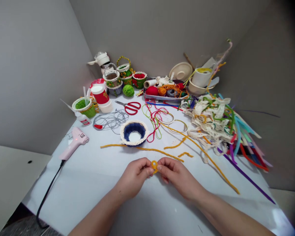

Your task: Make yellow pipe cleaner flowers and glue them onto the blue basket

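Between my two hands is a yellow-orange pipe cleaner [154, 163] bent into a small loop. My left hand [137, 173] pinches it from the left, and my right hand [175, 173] pinches it from the right; the fingertips partly hide its lower part. Just beyond my hands a long yellow pipe cleaner [157, 150] lies on the table, with shorter bent pieces [185, 154] to its right. A small navy blue basket [134, 133] with a cream lace rim stands behind them.
A pink glue gun [75, 142] lies at left with its black cord over the table edge. Red-handled scissors [131, 107] rest near grey cord [113, 119]. At right is a heap of lace and pipe cleaners [211, 121]. A metal tray [159, 97] of yarn stands at the back.
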A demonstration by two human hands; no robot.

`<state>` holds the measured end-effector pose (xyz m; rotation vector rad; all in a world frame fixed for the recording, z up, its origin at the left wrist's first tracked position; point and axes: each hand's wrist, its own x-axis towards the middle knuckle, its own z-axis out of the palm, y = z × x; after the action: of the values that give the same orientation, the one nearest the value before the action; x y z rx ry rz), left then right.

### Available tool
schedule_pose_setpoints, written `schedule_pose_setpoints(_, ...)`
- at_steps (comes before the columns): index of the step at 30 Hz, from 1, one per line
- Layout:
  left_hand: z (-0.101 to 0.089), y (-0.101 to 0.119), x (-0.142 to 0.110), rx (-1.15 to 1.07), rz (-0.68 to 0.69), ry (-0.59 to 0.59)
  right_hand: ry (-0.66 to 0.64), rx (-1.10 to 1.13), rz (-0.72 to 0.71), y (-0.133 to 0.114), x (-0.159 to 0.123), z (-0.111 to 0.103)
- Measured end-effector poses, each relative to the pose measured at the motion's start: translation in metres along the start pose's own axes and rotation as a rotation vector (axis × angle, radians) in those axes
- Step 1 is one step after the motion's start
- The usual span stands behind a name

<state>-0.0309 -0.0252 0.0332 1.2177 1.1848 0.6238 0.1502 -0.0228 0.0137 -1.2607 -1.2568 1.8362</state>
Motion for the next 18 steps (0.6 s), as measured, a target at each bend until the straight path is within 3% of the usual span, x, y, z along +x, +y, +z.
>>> schedule_pose_setpoints(9, 0.008, -0.004, 0.004, -0.247, -0.069, 0.105, 0.085, 0.148, 0.032, -0.002, 0.003, 0.004)
schedule_pose_setpoints(14, 0.017, -0.005, 0.006, -0.312, -0.122, 0.202, 0.107, 0.052, 0.012, -0.004, 0.003, 0.004)
schedule_pose_setpoints(18, 0.020, -0.007, 0.007, -0.327, -0.116, 0.207, 0.115, -0.086, -0.018, -0.004, 0.003, 0.002)
